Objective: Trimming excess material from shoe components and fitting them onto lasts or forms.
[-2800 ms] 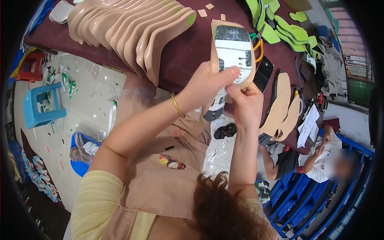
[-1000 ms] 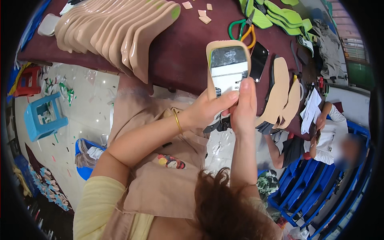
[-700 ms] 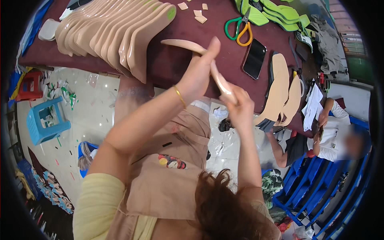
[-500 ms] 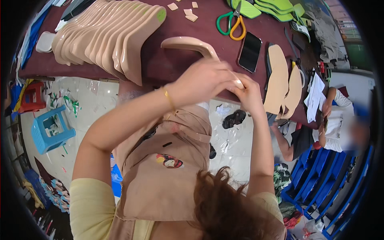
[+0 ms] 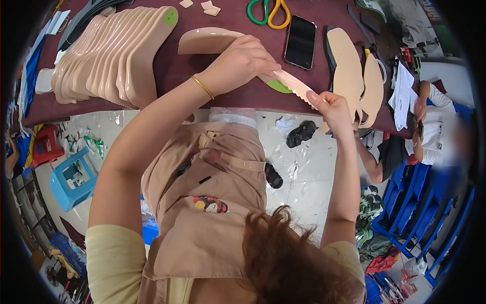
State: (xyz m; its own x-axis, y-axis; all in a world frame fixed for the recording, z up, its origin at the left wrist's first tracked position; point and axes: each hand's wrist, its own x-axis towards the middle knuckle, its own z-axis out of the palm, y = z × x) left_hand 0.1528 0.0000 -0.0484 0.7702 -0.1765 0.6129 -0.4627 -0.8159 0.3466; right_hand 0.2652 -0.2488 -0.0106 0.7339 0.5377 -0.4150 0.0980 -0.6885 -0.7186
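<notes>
My left hand [image 5: 243, 61] is closed around a glossy beige shoe insole [image 5: 207, 40] near the table's front edge. Its curved end points left, and a green underside patch [image 5: 279, 86] shows just right of my fingers. A beige strip [image 5: 298, 87] with a notched lower edge stretches from that end toward the right. My right hand [image 5: 331, 109] pinches the strip's far end between thumb and fingers. Whether the strip is still joined to the insole under my left hand cannot be made out.
A row of stacked beige insoles [image 5: 109, 58] stands at left on the maroon table [image 5: 182, 83]. Scissors [image 5: 268, 12], a phone [image 5: 300, 43], small beige scraps [image 5: 210, 7] and flat tan sole pieces [image 5: 347, 71] lie beyond and right. A person [image 5: 435, 121] sits at far right.
My hands have moved apart: the right has drawn the strip outward to the right, and its notched edge now shows. The table's things appear shifted left and up in view.
</notes>
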